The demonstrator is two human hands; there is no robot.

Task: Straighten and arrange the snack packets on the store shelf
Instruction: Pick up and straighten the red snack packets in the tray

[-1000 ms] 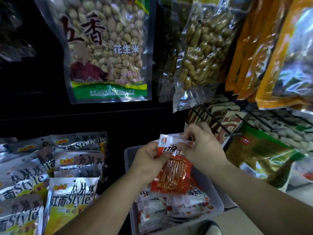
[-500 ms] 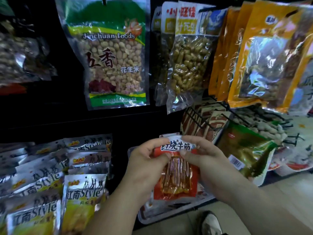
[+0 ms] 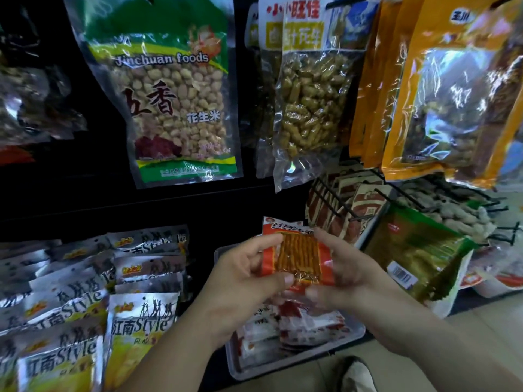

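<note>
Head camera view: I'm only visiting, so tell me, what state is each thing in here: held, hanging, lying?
red packet, upright, held at both side edges.
left hand, grips the packet's left edge.
right hand, grips its right edge.
tray, holds loose packets.
tray packets, lying flat, overlapping.
peanut bag, hanging, sealed.
silver packets, in overlapping rows.
green packet, leaning, tilted.

Two hands are counted: left hand (image 3: 240, 281), right hand (image 3: 353, 275). One red packet (image 3: 297, 256); one grey tray (image 3: 230, 359), near centre. Far left, one green-labelled peanut bag (image 3: 169, 108); far right, at least three orange bags (image 3: 407, 80). Near left, silver packets (image 3: 141, 321): over eight, exact number not resolved.
</note>
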